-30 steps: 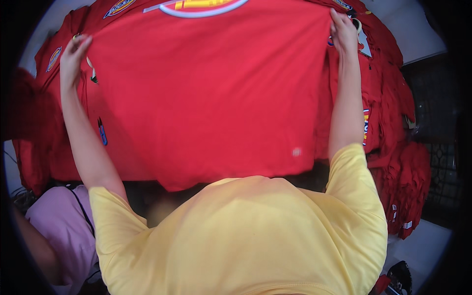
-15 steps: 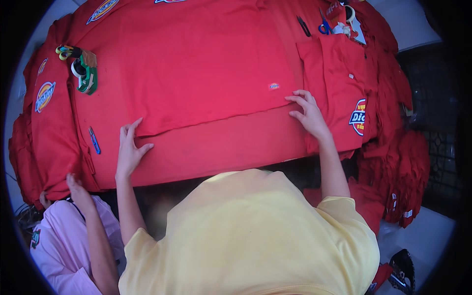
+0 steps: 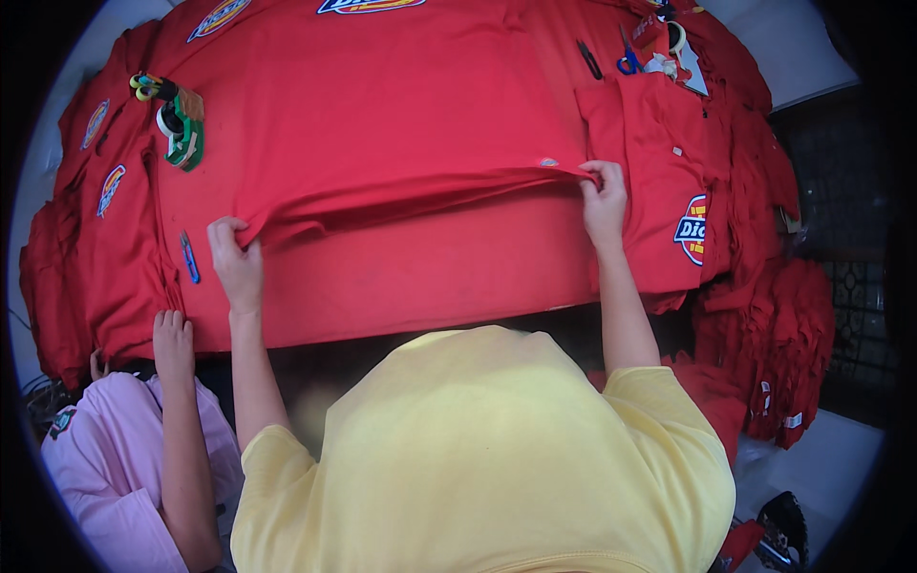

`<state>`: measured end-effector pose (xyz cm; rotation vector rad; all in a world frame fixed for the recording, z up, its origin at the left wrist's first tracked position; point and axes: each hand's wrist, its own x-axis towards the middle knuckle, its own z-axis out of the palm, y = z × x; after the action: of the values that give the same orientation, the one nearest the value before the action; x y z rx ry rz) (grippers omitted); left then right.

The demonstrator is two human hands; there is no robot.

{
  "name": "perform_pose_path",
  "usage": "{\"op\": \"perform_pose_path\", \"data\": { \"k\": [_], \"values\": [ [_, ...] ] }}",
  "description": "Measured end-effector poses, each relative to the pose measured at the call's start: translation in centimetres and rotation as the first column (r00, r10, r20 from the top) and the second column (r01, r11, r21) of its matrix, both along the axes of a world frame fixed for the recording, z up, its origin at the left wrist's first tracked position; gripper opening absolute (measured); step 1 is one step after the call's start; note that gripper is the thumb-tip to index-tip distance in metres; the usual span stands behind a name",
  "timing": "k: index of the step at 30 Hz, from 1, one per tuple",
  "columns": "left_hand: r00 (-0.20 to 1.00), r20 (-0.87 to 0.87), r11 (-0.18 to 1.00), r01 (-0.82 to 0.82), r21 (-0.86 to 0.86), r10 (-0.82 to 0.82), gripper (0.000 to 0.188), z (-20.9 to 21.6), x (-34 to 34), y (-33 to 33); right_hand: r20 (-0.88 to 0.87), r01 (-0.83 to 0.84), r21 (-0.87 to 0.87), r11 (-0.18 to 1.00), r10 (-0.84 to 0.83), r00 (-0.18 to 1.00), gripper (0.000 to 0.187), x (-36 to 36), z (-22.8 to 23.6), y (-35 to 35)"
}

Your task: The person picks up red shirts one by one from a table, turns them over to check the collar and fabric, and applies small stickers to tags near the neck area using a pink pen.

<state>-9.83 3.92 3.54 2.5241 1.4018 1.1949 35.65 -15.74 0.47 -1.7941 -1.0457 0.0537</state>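
Observation:
A red T-shirt (image 3: 411, 105) lies spread on the red-covered table (image 3: 430, 277), its hem edge toward me and lifted off the surface. My left hand (image 3: 235, 263) pinches the hem's left corner. The right corner is gripped between the fingers of my right hand (image 3: 604, 202). Between my hands the hem sags and folds a little. A small label (image 3: 547, 162) shows near the right corner, and part of a large printed logo (image 3: 371, 5) is visible at the far edge of the view.
On the left are a green tape dispenser (image 3: 183, 134) and a blue cutter (image 3: 190, 258). Far right hold scissors (image 3: 628, 59), a black tool (image 3: 588, 59) and a tape roll (image 3: 676, 38). Stacked red shirts (image 3: 659, 191) lie right; a co-worker's hand (image 3: 174, 346) touches red garments at left.
My hands have gone from fingers apart beside the hem to gripping both corners and raising it. The co-worker's hand has moved right and up along the garments.

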Motion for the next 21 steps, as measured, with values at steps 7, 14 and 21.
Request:
{"op": "perform_pose_path", "data": {
  "k": [7,14,21],
  "values": [
    [0.824,0.522,0.681,0.254,-0.687,0.22,0.052,-3.0,-7.7,0.5,0.397,0.021,-0.172,0.985,0.049,0.917,0.039,0.5,-0.1,-2.0],
    [0.799,0.588,0.747,0.311,-0.587,0.129,0.039,-5.9,-4.7,-3.1,0.53,-0.033,-0.426,0.904,0.279,0.801,0.032,-1.1,0.3,-2.6],
    [0.999,-0.019,0.947,-0.035,-0.32,0.031,0.019,-6.5,-8.4,-3.3,0.447,-0.021,-0.458,0.889,0.25,0.859,0.024,-0.3,0.0,-3.1]
  ]
}}
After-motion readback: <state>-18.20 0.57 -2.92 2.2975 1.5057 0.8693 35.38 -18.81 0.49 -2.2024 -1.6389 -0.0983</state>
